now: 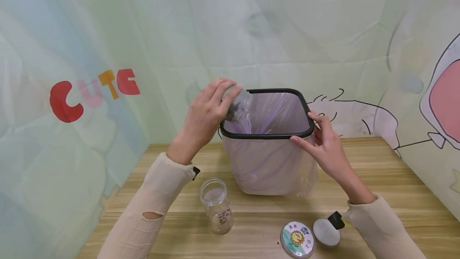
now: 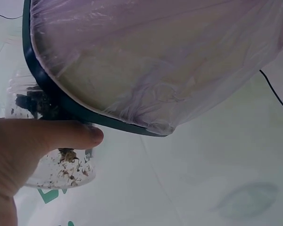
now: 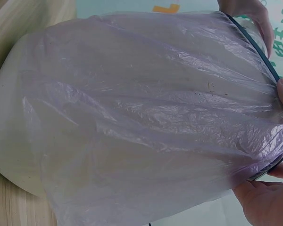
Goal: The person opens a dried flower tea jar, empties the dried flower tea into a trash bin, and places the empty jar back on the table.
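Note:
My left hand (image 1: 210, 109) grips a clear jar (image 1: 241, 105), tipped over the left rim of a trash bin (image 1: 273, 167). Dark bits, like loose tea leaves, cling inside the jar (image 2: 75, 167) in the left wrist view. A thin purple plastic bag (image 1: 276, 111) lines the bin and hangs down its outside, held by a black rim (image 1: 266, 136). At the bin's right corner, my right hand (image 1: 328, 147) holds the rim between thumb and fingers. The right wrist view has the bag (image 3: 146, 117) filling most of the picture, with the right hand at its edge.
An open clear jar (image 1: 217, 207) with a printed pattern stands on the wooden table (image 1: 172, 227), left of the bin. Two round lids, one printed with a flower (image 1: 297, 239) and one plain grey (image 1: 326, 232), lie at front right. A printed cloth (image 1: 201, 31) hangs behind.

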Demonstrator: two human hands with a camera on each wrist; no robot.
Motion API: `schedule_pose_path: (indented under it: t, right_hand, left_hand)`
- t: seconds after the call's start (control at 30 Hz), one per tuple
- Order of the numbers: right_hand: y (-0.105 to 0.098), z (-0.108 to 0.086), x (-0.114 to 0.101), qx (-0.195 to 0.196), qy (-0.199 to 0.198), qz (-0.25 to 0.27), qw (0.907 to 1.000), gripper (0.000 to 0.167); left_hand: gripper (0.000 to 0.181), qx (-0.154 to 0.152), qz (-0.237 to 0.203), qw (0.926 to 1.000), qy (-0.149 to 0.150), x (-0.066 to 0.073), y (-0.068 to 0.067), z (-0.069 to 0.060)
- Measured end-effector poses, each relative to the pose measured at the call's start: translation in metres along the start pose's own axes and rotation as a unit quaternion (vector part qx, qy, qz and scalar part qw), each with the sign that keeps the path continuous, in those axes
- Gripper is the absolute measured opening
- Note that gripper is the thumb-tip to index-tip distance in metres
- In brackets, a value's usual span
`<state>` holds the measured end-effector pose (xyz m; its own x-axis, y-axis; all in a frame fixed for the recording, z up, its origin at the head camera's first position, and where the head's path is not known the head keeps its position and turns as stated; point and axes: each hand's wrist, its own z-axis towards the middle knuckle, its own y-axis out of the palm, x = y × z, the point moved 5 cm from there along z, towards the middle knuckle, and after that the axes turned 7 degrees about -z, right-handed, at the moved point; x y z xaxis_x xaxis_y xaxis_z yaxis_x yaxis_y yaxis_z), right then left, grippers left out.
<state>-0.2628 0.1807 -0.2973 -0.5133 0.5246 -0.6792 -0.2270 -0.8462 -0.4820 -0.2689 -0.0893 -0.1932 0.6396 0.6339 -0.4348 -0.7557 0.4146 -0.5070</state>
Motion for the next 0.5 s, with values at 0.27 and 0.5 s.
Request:
schedule_pose_path:
  t: [0.27,0.5]
  right_hand:
    - [-0.0001,0.0002,0.0010,0.000,-0.001,-0.002,1.0000,0.071]
    - [0.0001,0.0008,0.0010,0.002,-0.002,0.002,1.0000,0.071]
  left_hand:
    - [0.046,-0.009,0.014,0.9997,0.018,0.0038,-0.0018,0.0016]
    - [0.046,-0.021,0.035,0.9985,0.036,0.0063,-0.0026,0.0011]
